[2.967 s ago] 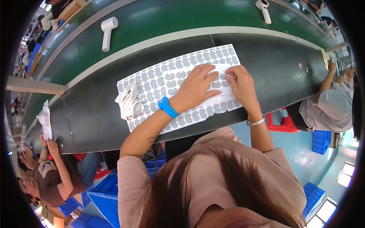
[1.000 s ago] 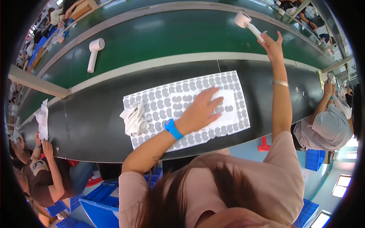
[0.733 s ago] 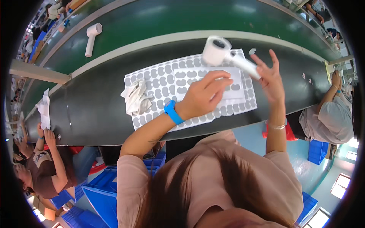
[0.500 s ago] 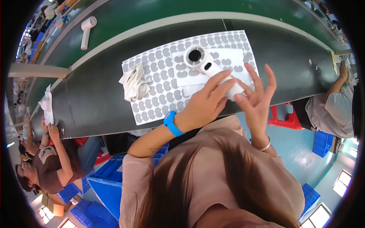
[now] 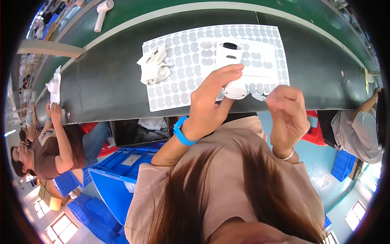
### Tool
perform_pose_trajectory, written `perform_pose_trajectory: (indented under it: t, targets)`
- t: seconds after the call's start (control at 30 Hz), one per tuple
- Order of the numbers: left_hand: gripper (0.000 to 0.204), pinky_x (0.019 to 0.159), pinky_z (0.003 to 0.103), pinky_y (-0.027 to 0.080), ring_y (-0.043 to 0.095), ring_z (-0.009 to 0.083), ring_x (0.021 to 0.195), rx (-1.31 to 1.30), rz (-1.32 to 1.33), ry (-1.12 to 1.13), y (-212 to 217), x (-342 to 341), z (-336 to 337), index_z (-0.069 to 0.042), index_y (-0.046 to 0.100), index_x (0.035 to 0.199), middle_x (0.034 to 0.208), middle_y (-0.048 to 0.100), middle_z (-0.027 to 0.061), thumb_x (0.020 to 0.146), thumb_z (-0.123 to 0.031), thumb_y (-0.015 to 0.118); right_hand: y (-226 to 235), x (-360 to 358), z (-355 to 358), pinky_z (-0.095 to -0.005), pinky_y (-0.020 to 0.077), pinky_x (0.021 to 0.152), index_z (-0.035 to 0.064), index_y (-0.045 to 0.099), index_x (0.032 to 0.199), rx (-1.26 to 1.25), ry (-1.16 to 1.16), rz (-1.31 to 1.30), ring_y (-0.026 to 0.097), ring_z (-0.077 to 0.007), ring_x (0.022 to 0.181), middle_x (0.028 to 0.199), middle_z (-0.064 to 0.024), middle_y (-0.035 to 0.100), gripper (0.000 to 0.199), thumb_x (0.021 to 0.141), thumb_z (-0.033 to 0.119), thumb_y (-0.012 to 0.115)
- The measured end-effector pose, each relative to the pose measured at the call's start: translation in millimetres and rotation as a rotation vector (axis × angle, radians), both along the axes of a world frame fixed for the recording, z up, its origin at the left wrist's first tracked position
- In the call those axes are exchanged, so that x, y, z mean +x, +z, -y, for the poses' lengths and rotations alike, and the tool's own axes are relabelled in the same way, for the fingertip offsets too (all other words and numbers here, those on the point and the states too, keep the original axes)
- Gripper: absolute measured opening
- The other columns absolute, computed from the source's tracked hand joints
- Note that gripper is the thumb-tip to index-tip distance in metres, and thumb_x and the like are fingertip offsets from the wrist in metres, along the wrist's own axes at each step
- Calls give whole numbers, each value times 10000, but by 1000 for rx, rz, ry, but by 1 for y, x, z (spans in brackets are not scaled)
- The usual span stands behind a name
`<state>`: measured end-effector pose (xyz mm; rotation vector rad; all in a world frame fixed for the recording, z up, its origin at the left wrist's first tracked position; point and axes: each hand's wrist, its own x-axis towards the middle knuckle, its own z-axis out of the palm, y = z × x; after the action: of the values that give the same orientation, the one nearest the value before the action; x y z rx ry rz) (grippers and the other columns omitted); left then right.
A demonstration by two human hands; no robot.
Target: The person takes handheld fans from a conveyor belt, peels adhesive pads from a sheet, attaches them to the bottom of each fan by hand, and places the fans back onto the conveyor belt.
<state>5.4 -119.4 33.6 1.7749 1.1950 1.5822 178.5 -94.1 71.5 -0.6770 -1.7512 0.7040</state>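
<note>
In the head view, the white handheld device (image 5: 230,59) has just swung so its base faces the person, exposing that end above the patterned sheets (image 5: 185,77); the left hand's (image 5: 215,97) fingers grasp its handle, while the right hand's (image 5: 289,114) pinch a small pale piece (image 5: 258,97), probably a sticker, beside the base. A crumpled white bundle (image 5: 155,65) lies leftward on the dark counter's (image 5: 101,73) sheets, seemingly not in the way.

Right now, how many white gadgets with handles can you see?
2: one gadget in the left hand, a second one at upper left on the green surface. Others may be hidden.
</note>
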Motion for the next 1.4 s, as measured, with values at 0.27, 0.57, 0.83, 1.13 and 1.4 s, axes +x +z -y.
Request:
perform_pose_trajectory:
  t: [0.27, 0.57, 0.83, 1.13, 1.4]
  targets:
    - [410, 765, 317, 504, 603, 280, 1017, 32, -41, 102, 14, 4, -4, -15, 565, 1104, 1183, 587, 157, 716, 67, 667, 7, -7, 10, -248, 458, 636, -18, 648, 884, -104, -59, 22, 568, -164, 772, 889, -116, 566, 179, 758, -142, 618]
    - [576, 708, 286, 560, 587, 232, 1029, -98, 44, 122, 16, -20, 1, 20, 358, 1268, 1224, 522, 174, 780, 61, 660, 0, -6, 4, -254, 447, 631, -2, 607, 852, 12, -103, 27, 558, -181, 748, 846, -98, 587, 176, 735, -129, 641]
    - [427, 662, 275, 553, 639, 198, 902, 82, -315, 140, 6, -42, 13, 21, 497, 1115, 1161, 587, 167, 743, 30, 705, -5, 1, 4, -252, 430, 743, -13, 596, 881, -79, -113, 97, 526, -163, 824, 897, -90, 561, 154, 778, -126, 615]
    - [372, 728, 316, 569, 617, 273, 970, 172, 220, 126, -2, -36, 20, 59, 513, 1188, 1155, 554, 261, 842, -47, 599, -7, -4, 5, -235, 442, 718, -34, 624, 930, -146, -5, -32, 544, -147, 823, 908, -110, 575, 196, 774, -151, 604]
    - [352, 693, 273, 550, 608, 232, 970, -6, 61, 81, 9, -21, 24, -5, 619, 1101, 1163, 586, 165, 756, 0, 687, 7, -16, 6, -262, 455, 733, -26, 530, 1080, -488, 219, -238, 582, -139, 782, 850, -83, 604, 374, 743, -128, 658]
